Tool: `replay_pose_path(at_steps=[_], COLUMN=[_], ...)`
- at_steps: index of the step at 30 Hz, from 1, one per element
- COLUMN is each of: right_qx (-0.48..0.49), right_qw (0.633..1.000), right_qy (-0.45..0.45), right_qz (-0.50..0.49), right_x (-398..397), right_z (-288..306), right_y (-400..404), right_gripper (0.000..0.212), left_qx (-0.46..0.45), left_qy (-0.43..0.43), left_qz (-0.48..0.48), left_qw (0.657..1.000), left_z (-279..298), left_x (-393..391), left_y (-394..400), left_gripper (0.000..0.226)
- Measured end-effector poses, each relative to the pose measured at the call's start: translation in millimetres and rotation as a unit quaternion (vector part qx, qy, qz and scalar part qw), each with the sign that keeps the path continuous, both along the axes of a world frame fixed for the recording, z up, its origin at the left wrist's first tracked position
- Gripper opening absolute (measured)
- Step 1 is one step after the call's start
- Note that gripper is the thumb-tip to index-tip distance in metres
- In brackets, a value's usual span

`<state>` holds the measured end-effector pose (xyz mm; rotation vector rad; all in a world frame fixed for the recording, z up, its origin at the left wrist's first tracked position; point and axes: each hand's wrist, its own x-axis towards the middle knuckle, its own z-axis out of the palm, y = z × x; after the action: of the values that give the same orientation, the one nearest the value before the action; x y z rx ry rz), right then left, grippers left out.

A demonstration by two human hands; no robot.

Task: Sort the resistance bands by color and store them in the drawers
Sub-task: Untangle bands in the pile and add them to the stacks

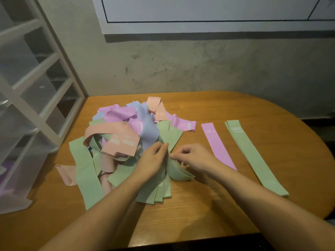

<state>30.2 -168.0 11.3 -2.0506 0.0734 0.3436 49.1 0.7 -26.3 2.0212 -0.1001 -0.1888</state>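
Observation:
A tangled pile of resistance bands (126,134) in green, pink, peach and lilac-blue lies on the wooden table (235,205). My left hand (154,156) and my right hand (194,156) both pinch a green band (178,172) at the pile's near right edge, fingertips close together. To the right, a single pink band (218,147) marked 10 lies flat. Beside it lies a flat stack of green bands (253,156). A translucent drawer unit (32,98) with a white frame stands at the left.
A grey concrete wall (199,69) with a white board (208,15) rises behind the table. The table's curved edge runs along the right and front. Something pink shows through a lower drawer (7,171) at the left.

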Motion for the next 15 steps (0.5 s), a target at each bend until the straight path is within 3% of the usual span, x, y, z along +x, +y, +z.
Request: replay_pose_path(at_steps=[4,10,15], right_qx=[0.046,0.091,0.127], right_qw=[0.998,0.984,0.972], right_qy=[-0.007,-0.122,-0.17], right_qz=[-0.046,-0.095,-0.099], right_x=[-13,-28,-39], right_z=[2,3,11], right_y=[-17,-23,-31], right_gripper=[0.019,0.01,0.019], left_qx=[-0.001,-0.007,-0.22], left_qy=[-0.014,0.01,0.167], left_qz=[-0.019,0.02,0.051], left_qw=[1.0,1.0,0.96], left_z=[-6,4,30], left_x=[-14,-25,-31], left_y=[4,-12,-37], left_gripper=[0.036,0.03,0.043])
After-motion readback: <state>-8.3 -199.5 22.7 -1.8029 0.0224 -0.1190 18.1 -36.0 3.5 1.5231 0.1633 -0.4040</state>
